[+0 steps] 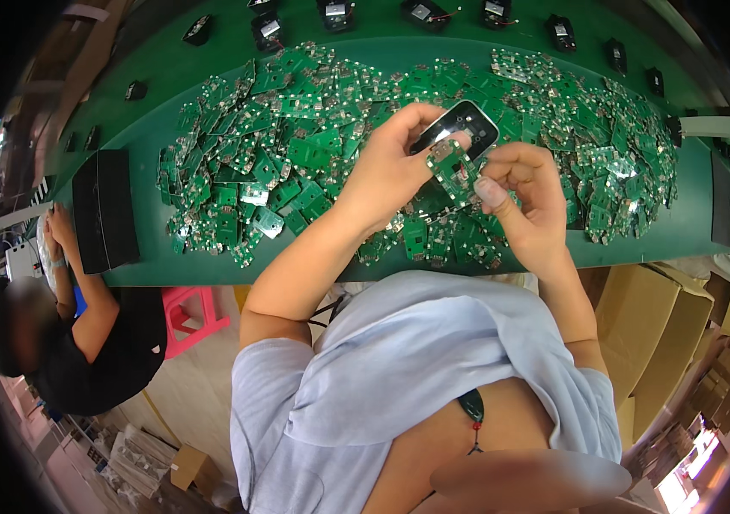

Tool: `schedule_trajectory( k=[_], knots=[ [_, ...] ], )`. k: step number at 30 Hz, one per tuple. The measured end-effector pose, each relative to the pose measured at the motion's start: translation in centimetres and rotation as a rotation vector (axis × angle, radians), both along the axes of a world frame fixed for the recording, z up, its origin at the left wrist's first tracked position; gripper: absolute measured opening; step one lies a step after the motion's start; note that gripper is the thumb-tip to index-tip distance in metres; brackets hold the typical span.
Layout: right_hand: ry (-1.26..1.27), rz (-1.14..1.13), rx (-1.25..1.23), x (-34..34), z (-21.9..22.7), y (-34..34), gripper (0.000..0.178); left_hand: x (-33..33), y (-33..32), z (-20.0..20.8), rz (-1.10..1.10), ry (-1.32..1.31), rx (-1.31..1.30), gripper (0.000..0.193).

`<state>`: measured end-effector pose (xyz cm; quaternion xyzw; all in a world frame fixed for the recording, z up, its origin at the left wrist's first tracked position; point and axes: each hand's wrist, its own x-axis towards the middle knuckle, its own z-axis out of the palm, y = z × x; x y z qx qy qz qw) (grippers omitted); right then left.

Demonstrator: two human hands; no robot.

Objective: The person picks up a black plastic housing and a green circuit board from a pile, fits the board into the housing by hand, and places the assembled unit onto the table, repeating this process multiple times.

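The left forearm [300,265] slants up and rightward from a bent elbow; the left hand [386,167] curls in a grip, thumb stretched across. Just beside it, the right hand [538,206] rises, fingers bent, thumb near the forefinger.

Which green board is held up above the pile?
The board between the left hand and right hand, by the black case; the other boards lie heaped on the table.

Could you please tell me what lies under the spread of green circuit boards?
The green tabletop shows around the circuit boards; whatever lies directly beneath them is covered.
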<state>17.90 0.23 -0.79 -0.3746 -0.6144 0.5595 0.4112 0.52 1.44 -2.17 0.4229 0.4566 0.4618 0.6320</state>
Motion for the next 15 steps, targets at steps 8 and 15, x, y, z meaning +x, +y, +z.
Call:
schedule_trajectory(
  k=[8, 15],
  knots=[
    [-0.485, -0.097, 0.79, -0.1, 1.1, 1.6, 0.028, 0.2, -0.5, 0.6, 0.058, 0.073, 0.044, 0.014],
    [-0.453, -0.179, 1.005, -0.3, 0.9, 2.8, 0.02, 0.5, -1.2, 0.7, 0.164, -0.034, 0.068, 0.02]
  ],
)
